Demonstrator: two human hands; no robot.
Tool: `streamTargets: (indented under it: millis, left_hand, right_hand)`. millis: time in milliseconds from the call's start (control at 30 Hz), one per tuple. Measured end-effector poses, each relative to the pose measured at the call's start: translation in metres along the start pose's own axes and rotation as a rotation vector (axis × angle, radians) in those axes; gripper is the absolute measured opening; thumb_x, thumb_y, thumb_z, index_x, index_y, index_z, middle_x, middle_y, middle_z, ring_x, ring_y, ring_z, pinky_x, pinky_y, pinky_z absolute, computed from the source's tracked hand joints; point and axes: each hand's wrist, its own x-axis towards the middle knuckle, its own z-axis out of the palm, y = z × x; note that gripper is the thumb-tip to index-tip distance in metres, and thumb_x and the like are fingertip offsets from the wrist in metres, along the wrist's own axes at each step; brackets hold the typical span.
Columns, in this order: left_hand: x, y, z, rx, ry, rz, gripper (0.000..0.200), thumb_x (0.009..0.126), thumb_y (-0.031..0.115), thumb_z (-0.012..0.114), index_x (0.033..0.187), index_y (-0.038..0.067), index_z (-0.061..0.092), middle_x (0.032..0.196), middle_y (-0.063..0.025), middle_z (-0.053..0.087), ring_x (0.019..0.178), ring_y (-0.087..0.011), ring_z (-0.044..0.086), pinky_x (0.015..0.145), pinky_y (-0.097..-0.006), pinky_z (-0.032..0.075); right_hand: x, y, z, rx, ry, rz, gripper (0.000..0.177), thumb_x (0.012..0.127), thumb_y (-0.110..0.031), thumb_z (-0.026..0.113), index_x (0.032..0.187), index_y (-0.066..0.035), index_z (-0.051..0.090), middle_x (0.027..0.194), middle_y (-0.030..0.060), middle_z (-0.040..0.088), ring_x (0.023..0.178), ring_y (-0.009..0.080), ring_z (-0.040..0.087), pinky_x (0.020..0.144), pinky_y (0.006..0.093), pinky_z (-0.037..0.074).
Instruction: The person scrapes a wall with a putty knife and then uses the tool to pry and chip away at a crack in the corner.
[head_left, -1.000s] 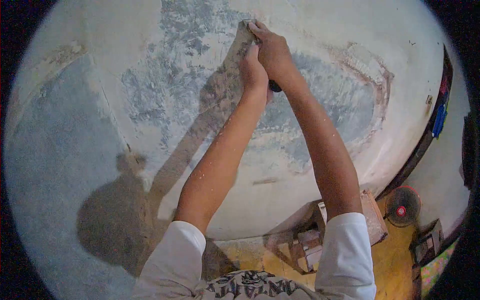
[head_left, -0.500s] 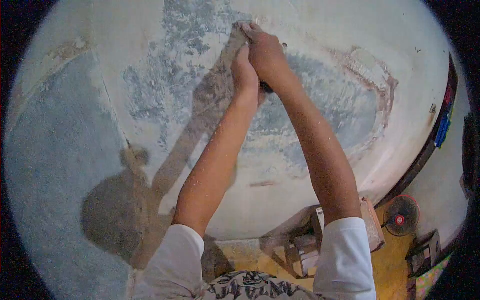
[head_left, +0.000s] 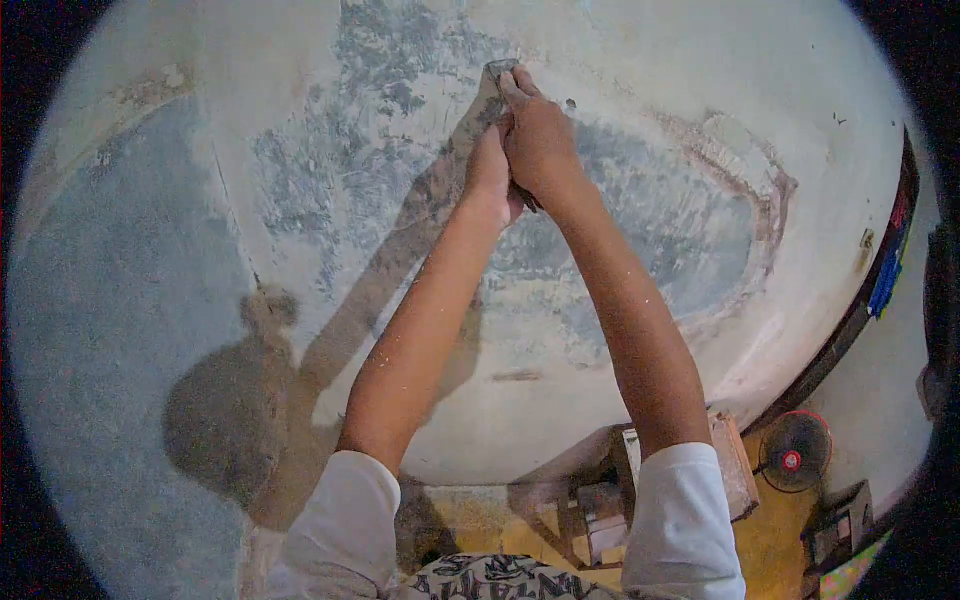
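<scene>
Both arms reach up to a wall (head_left: 590, 410) with patchy grey and off-white paint. My right hand (head_left: 541, 140) is closed round a scraper (head_left: 502, 67), two fingers stretched along it toward its flat grey end. That end is against or very close to the wall. My left hand (head_left: 489, 170) wraps the same tool from the left side, just below the right fingers. A dark end of the handle sticks out beneath the hands; most of the handle is hidden by them. Pale flecks dot both forearms.
A rough peeled strip (head_left: 775, 190) runs along the wall on the right. At lower right, a fan (head_left: 795, 452) with a red rim stands near a wooden box-like piece (head_left: 736, 465). The yellow floor (head_left: 480, 510) shows below. My shadow (head_left: 225, 420) falls on the wall at left.
Both hands and the scraper have moved a little downward along the wall, still gripped together. The view has shifted slightly.
</scene>
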Motion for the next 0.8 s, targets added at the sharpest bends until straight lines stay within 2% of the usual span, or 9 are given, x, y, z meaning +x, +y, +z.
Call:
streamTargets:
  millis: [133,233,333,433,533,633,733,800]
  left_hand:
    - [-0.013,0.012,0.012,0.103,0.081,-0.041,0.042,0.102,0.033,0.034,0.131,0.010,0.053,0.126,-0.0100,0.061,0.113,-0.0258,0.060,0.095,-0.0418,0.049]
    - [-0.014,0.009,0.013,0.123,0.131,-0.059,0.042,0.102,0.032,0.034,0.131,0.008,0.053,0.126,-0.0099,0.060,0.112,-0.0262,0.060,0.094,-0.0416,0.049]
    - [-0.009,0.005,0.012,0.094,0.100,0.000,0.044,0.101,0.034,0.037,0.128,0.005,0.054,0.125,-0.0105,0.060,0.111,-0.0267,0.060,0.093,-0.0418,0.049]
    - [-0.003,0.001,0.005,0.159,0.058,0.033,0.051,0.102,0.042,0.033,0.135,0.007,0.048,0.132,-0.0141,0.057,0.116,-0.0301,0.058,0.095,-0.0490,0.049]
    - [0.011,0.001,0.002,0.188,0.060,0.015,0.051,0.102,0.041,0.034,0.135,0.005,0.049,0.132,-0.0149,0.056,0.116,-0.0298,0.058,0.094,-0.0471,0.049]
    - [0.016,0.001,-0.005,0.125,0.049,0.038,0.048,0.099,0.035,0.041,0.128,-0.002,0.053,0.126,-0.0177,0.059,0.112,-0.0308,0.059,0.091,-0.0421,0.049]
    - [0.022,0.004,-0.004,0.353,0.112,0.123,0.049,0.098,0.034,0.041,0.126,-0.005,0.054,0.124,-0.0193,0.059,0.110,-0.0324,0.060,0.090,-0.0423,0.050]
    - [0.033,-0.002,-0.002,0.284,0.142,0.152,0.049,0.098,0.033,0.042,0.126,-0.006,0.054,0.124,-0.0206,0.059,0.110,-0.0326,0.061,0.090,-0.0426,0.050]
  right_hand:
    - [0.000,0.001,-0.004,-0.013,-0.064,-0.032,0.056,0.081,-0.003,0.058,0.136,-0.002,0.051,0.150,0.0157,0.040,0.115,0.0402,0.058,0.096,0.0468,0.048]
    - [-0.002,0.004,0.002,0.031,0.006,-0.036,0.058,0.080,-0.002,0.058,0.137,-0.001,0.050,0.150,0.0156,0.040,0.116,0.0395,0.057,0.096,0.0454,0.049]
    - [0.001,0.007,0.001,0.079,-0.083,-0.012,0.059,0.079,-0.002,0.059,0.137,-0.001,0.049,0.149,0.0186,0.041,0.119,0.0409,0.055,0.097,0.0430,0.048]
    - [-0.001,0.019,0.006,0.114,0.048,-0.178,0.060,0.079,-0.003,0.061,0.138,0.000,0.049,0.146,0.0212,0.043,0.122,0.0406,0.053,0.100,0.0412,0.046]
    - [0.004,0.023,0.006,0.239,0.018,-0.143,0.060,0.079,-0.006,0.065,0.137,0.000,0.050,0.145,0.0210,0.044,0.126,0.0374,0.052,0.102,0.0392,0.045]
    - [0.003,0.019,0.008,0.252,0.055,-0.111,0.059,0.079,-0.008,0.067,0.135,-0.001,0.053,0.145,0.0187,0.045,0.126,0.0332,0.052,0.101,0.0368,0.046]
    - [0.009,0.019,0.004,0.201,0.016,-0.094,0.056,0.079,-0.009,0.068,0.133,-0.003,0.055,0.143,0.0155,0.048,0.124,0.0313,0.054,0.099,0.0358,0.048]
    - [0.014,0.025,0.009,0.236,0.086,-0.148,0.056,0.079,-0.009,0.068,0.133,-0.005,0.056,0.142,0.0139,0.049,0.122,0.0320,0.056,0.098,0.0358,0.049]
